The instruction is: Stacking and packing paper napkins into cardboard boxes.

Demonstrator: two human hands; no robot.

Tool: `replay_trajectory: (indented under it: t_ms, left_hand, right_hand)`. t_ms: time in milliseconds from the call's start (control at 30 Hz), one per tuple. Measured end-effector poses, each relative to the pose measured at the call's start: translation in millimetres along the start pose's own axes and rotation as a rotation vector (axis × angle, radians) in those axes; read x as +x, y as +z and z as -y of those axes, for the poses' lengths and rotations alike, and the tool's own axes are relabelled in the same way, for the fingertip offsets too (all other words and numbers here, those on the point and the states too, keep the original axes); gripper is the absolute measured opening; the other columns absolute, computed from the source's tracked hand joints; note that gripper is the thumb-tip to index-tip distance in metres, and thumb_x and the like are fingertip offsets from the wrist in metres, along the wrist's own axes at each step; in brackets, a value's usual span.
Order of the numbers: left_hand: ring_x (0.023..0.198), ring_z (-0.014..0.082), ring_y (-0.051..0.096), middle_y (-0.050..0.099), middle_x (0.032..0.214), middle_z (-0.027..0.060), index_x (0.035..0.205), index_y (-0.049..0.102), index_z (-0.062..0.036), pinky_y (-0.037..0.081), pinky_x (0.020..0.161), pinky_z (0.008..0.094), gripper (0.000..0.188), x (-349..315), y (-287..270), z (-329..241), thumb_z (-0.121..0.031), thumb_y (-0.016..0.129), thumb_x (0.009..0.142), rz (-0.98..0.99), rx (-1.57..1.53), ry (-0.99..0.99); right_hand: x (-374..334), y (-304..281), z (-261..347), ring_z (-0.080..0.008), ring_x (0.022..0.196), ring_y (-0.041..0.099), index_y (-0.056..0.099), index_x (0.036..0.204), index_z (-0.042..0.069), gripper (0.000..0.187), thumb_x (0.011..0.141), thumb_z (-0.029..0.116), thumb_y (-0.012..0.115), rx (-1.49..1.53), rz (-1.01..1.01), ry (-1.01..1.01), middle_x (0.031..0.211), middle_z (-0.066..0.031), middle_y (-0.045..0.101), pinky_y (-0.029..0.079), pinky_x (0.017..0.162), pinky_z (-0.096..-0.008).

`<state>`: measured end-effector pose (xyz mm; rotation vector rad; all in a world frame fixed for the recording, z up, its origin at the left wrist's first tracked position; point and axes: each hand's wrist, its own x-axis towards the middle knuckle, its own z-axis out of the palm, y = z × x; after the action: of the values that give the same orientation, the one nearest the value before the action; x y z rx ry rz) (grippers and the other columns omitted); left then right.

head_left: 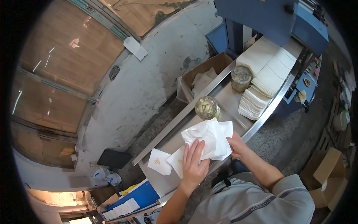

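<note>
A loose stack of white paper napkins [205, 138] is held over the metal conveyor tray in front of me. My left hand [194, 164] lies across its near left side, with the fingers stretched over the paper. On the right edge, my right hand [237, 145] grips the stack, its fingertips partly hidden behind it. Two single napkins, one of them a white napkin with a small gold print [159, 162], lie on the tray left of my left hand. Just beyond the stack stands a round jar with pale yellowish contents [207, 108].
Further up the tray stand a second jar [241, 78] and a long row of folded napkins [266, 80] coming from a blue machine [257, 20]. A cardboard box [203, 76] sits beyond the tray's far rail [179, 127]. Another open carton [328, 175] is on the right.
</note>
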<state>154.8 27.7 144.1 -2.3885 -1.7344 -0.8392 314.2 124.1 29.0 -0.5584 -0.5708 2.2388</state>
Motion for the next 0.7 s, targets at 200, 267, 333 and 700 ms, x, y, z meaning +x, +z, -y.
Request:
replay_trajectory:
  t_ms: [200, 267, 333, 700]
  left_hand:
    - [0.096, 0.0361, 0.065, 0.062, 0.117, 0.0198, 0.087, 0.064, 0.0003, 0.054, 0.076, 0.0457, 0.011, 0, 3, 19, -0.001, 0.068, 0.077, -0.118, -0.035, -0.182]
    - [0.075, 0.033, 0.06, 0.064, 0.093, 0.018, 0.089, 0.065, 0.0017, 0.049, 0.063, 0.0434, 0.011, 22, -15, 40, 0.0, 0.067, 0.079, -0.207, 0.108, -0.189]
    - [0.075, 0.0303, 0.06, 0.064, 0.089, 0.0169, 0.095, 0.065, 0.0024, 0.048, 0.067, 0.0402, 0.012, 66, -25, 56, -0.001, 0.066, 0.083, -0.42, -0.002, -0.349]
    - [0.125, 0.0298, 0.054, 0.054, 0.137, 0.0207, 0.141, 0.043, 0.0037, 0.039, 0.106, 0.0382, 0.061, 110, 62, 123, -0.032, 0.062, 0.095, -0.028, -0.681, -0.607]
  right_hand:
    - [3, 2, 2, -0.0243, 0.106, 0.066, 0.052, 0.129, -0.006, 0.052, 0.079, 0.001, 0.064, 0.004, -0.092, 0.014, 0.12, -0.0144, 0.064, 0.054, 0.091, -0.0369]
    - [2, -2, 4, -0.0249, 0.104, 0.066, 0.052, 0.128, -0.006, 0.052, 0.078, 0.0, 0.064, -0.02, -0.088, -0.008, 0.118, -0.0148, 0.064, 0.054, 0.091, -0.0372]
    - [-3, -6, 9, -0.0254, 0.103, 0.067, 0.052, 0.127, -0.007, 0.053, 0.076, 0.0, 0.065, -0.048, -0.092, -0.03, 0.116, -0.0151, 0.065, 0.054, 0.091, -0.0375]
    - [-29, -6, 34, -0.0242, 0.103, 0.066, 0.052, 0.128, -0.006, 0.058, 0.074, 0.004, 0.069, -0.106, -0.142, -0.079, 0.115, -0.0154, 0.065, 0.052, 0.091, -0.0359]
